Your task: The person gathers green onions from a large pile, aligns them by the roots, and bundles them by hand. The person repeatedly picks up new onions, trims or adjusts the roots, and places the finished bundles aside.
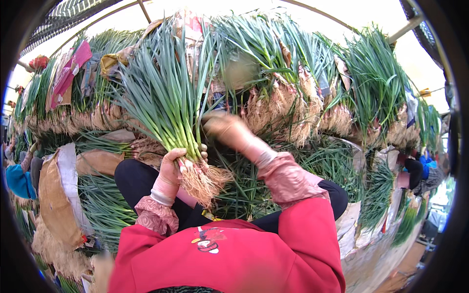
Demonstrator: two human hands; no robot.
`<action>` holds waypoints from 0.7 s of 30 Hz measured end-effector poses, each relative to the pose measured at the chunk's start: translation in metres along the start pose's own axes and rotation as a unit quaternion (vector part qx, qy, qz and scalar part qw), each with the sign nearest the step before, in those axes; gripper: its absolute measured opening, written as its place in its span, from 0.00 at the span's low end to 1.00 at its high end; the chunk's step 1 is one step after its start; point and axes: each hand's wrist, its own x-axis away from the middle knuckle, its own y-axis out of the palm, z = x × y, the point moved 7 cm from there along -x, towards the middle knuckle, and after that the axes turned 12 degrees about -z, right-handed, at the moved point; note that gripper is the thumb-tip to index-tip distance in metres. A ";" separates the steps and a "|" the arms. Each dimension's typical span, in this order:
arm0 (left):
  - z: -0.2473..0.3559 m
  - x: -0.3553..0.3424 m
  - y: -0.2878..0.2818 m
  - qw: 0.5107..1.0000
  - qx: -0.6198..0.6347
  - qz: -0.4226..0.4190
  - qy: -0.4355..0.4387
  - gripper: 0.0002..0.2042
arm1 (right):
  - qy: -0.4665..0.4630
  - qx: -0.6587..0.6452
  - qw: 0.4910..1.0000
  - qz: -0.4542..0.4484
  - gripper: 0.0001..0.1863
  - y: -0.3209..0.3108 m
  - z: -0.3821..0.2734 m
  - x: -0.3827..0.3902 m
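Note:
My left hand point(170, 170) is closed round the lower stems of a big bunch of green garlic point(172, 100), just above its pinkish bulbs. The long leaves fan upward and lean left; the pale roots point(207, 179) hang below my fist over my lap. My right hand point(229, 130) is raised at the right side of the bunch, close to its stems. Motion smears its fingers, so I cannot make out whether they hold anything. More loose green garlic point(244, 190) lies between my bent knees.
A long bank of stacked green garlic point(278, 58) stands in front, roots toward me. Beside my left knee is a pile point(105, 207) with brown sacking point(58, 195); another pile point(373, 195) lies at right. People in blue sit at far left point(20, 180) and far right point(426, 166).

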 end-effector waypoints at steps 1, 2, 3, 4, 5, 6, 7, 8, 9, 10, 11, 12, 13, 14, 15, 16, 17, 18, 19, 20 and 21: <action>0.003 0.002 0.003 1.000 -0.004 -0.026 0.016 0.27 | -0.037 -0.086 0.993 0.078 0.16 -0.018 0.005 0.000; 0.003 0.004 -0.001 1.000 -0.015 0.001 0.018 0.27 | 0.144 -0.457 0.865 0.148 0.14 -0.012 0.042 0.008; 0.003 0.004 0.001 0.999 -0.029 -0.013 0.017 0.27 | 0.196 -0.450 0.866 0.097 0.16 0.000 0.044 0.004; 0.002 0.003 0.003 0.998 -0.043 -0.035 0.016 0.27 | 0.260 -0.416 0.866 0.096 0.17 0.010 0.049 0.009; 0.000 0.001 0.001 0.999 -0.037 -0.026 0.010 0.25 | 0.301 -0.387 0.869 0.070 0.18 0.025 0.047 0.006; 0.001 -0.001 -0.001 0.998 -0.054 -0.014 0.021 0.25 | 0.301 -0.322 0.897 0.026 0.17 0.041 0.045 0.000; 0.001 -0.003 -0.003 0.997 -0.071 -0.001 0.033 0.25 | 0.248 -0.373 0.894 0.020 0.15 0.053 0.046 -0.007; 0.001 -0.006 -0.002 0.995 -0.088 -0.007 0.037 0.25 | 0.215 -0.442 0.868 0.071 0.09 0.063 0.050 -0.007; 0.004 -0.008 0.000 0.995 -0.062 -0.020 0.078 0.26 | 0.201 -0.540 0.807 0.128 0.06 0.069 0.055 -0.003; 0.006 -0.009 0.000 0.994 -0.053 -0.026 0.097 0.27 | 0.160 -0.658 0.726 0.116 0.04 0.087 0.054 -0.006; 0.002 -0.010 -0.001 0.996 -0.032 -0.017 0.083 0.28 | 0.144 -0.668 0.709 0.173 0.06 0.088 0.057 -0.002; 0.000 -0.010 -0.003 0.997 -0.007 -0.011 0.072 0.29 | 0.157 -0.661 0.694 0.237 0.08 0.091 0.062 0.004; 0.000 -0.012 0.000 0.996 -0.010 -0.037 0.084 0.29 | 0.185 -0.669 0.673 0.253 0.07 0.098 0.062 0.008; -0.001 -0.012 0.001 0.996 -0.011 -0.047 0.080 0.29 | 0.175 -0.672 0.666 0.274 0.07 0.097 0.059 0.008; -0.001 -0.013 0.000 0.995 -0.001 -0.048 0.088 0.28 | 0.182 -0.665 0.667 0.284 0.05 0.096 0.054 0.010; -0.004 -0.014 -0.006 0.997 0.008 -0.018 0.079 0.28 | 0.199 -0.609 0.714 0.284 0.05 0.087 0.048 0.011; -0.007 -0.016 -0.003 0.997 -0.006 -0.051 0.051 0.26 | 0.201 -0.535 0.762 0.305 0.06 0.074 0.041 0.013; -0.008 -0.017 -0.003 0.997 0.012 -0.050 0.051 0.25 | 0.177 -0.464 0.815 0.300 0.06 0.058 0.030 0.012; -0.007 -0.016 -0.010 0.998 -0.008 -0.001 0.057 0.25 | 0.222 -0.419 0.846 0.244 0.11 0.053 0.025 0.013; -0.005 -0.016 -0.008 0.997 -0.021 -0.008 0.068 0.25 | 0.172 -0.464 0.827 0.268 0.09 0.041 0.020 0.015; -0.005 -0.014 -0.007 0.998 -0.009 -0.002 0.058 0.25 | 0.141 -0.524 0.799 0.260 0.07 0.032 0.017 0.021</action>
